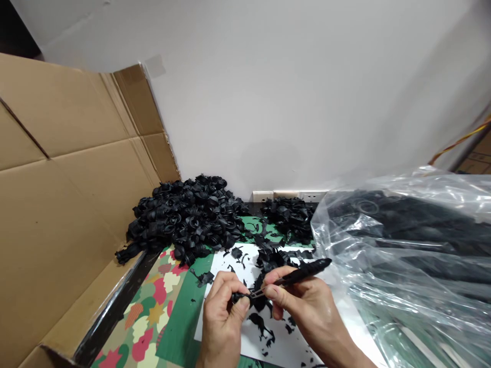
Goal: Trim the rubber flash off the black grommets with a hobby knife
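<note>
Low in the head view, my left hand (224, 317) pinches a small black part (238, 297) between thumb and fingers. My right hand (303, 301) grips a tool with a black handle (307, 272), its thin metal tip (258, 294) touching or very close to the black part. Beneath both hands lies a white sheet (251, 340) scattered with black scraps (263, 327). A large heap of black ribbed parts (192, 212) rises behind and to the left. Another, smaller black heap (289, 217) lies farther back near the wall.
Tall cardboard (76, 204) stands along the left side. A clear plastic bag (406, 255) with black contents spreads across the right. Under the sheet are a green mat (182, 317) and a colourful patterned surface (148, 322). Power sockets (312, 197) sit low on the wall.
</note>
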`<control>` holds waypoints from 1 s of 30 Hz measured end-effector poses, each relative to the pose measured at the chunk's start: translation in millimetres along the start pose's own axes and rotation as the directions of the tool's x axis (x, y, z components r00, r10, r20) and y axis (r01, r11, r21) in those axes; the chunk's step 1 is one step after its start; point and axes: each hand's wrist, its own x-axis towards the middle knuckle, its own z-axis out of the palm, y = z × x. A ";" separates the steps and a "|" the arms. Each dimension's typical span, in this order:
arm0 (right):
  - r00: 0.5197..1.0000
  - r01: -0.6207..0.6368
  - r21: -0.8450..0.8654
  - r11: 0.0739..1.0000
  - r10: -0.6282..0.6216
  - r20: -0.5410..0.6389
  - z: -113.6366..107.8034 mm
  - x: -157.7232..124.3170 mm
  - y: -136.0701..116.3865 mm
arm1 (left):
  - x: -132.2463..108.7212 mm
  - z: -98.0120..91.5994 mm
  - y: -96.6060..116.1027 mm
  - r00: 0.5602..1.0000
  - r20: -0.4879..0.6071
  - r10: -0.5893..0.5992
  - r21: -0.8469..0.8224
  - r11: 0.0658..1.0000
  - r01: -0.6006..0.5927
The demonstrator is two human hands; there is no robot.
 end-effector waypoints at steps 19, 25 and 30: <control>0.989 0.149 -0.175 0.973 -0.148 0.020 4.6 -6.6 1.3 | -0.4 0.5 -1.2 1.000 0.020 0.014 0.069 0.998 -0.015; 0.641 0.739 -0.466 0.485 -0.719 0.268 4.6 -9.6 8.3 | -2.8 3.1 -4.0 0.999 0.044 0.018 0.028 0.999 -0.019; 0.781 0.544 -0.441 0.713 -0.623 -0.044 -8.5 1.7 2.7 | -4.3 1.5 -3.1 1.000 0.019 -0.002 -0.030 1.000 0.003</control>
